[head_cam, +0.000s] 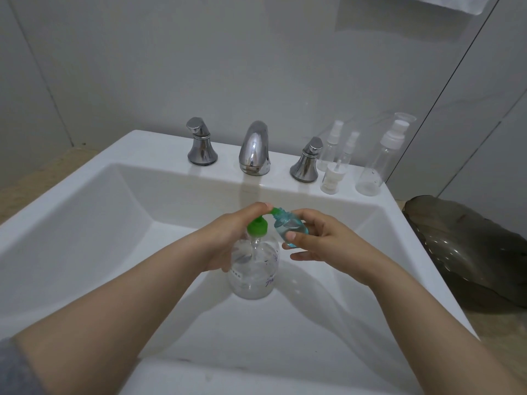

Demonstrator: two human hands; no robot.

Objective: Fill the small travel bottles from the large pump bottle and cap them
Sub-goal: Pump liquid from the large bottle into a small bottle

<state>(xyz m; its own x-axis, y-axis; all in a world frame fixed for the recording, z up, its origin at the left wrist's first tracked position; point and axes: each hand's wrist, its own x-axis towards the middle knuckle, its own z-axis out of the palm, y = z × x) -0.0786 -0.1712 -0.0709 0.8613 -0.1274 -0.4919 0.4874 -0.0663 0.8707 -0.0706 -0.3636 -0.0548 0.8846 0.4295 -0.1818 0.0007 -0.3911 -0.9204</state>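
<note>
**Two hands meet at one green nozzle over the sink**

Two hands work close together above the basin. The left hand (228, 235) curls around the neck of the large pump bottle (253, 269), one fingertip on top of its green pump head (258, 227). The right hand (319, 240) pinches a small teal travel bottle (291, 228) between thumb and fingers, uncapped, just to the right of the pump.

The move ahead appears to turn on that alignment. The travel bottle is tilted, its long axis running from lower right up to upper left, so that its open neck sits at the tip of the nozzle (275, 210). Whether the mouth sits squarely under the outlet cannot be told from here, nor how full the small bottle is. The left hand is the one placed to press; the right need only hold its angle.

The clear pump bottle stands upright and seems to rest on the floor of the white sink (85, 212). On the back ledge, beyond the chrome spout (254, 149) and the right tap handle (306, 161), wait more clear containers: two slim spray bottles (332, 146), a short pump jar (332, 179) and a taller pump-top bottle (376, 166). A dark glass dish (470, 252) sits on the tabletop (499, 352) to the right.
</note>
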